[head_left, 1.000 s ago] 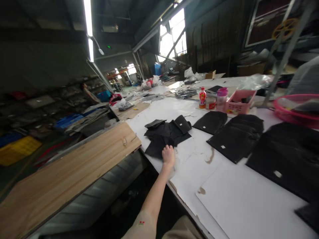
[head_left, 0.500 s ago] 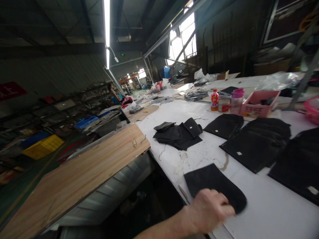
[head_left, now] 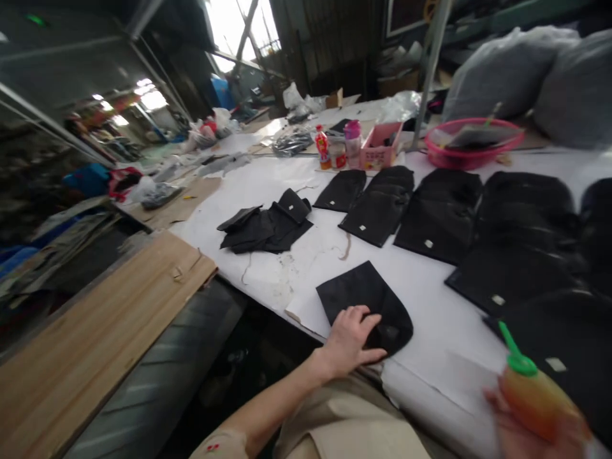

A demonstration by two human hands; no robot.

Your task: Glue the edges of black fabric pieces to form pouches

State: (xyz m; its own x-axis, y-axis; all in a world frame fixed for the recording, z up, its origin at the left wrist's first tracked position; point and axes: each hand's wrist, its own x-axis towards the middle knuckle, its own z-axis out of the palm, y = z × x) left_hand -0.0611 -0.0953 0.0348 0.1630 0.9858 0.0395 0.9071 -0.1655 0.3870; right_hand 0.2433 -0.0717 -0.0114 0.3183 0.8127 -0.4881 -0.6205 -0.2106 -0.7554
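Rests the left hand (head_left: 350, 339), with fingers spread, on a black cloth piece (head_left: 357, 287) lying beneath and beyond it at the white worktop's (head_left: 425, 325) near edge. Grips an orange bottle (head_left: 538, 398) in the blurred right hand (head_left: 511, 424). Faces a bright window (head_left: 239, 29) in a dark wall (head_left: 315, 48).

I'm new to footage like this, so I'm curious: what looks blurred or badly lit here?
In the head view, the right hand and squeeze bottle are blurred; the left hand is clearer; the window glares white and leans; the left background is murky.
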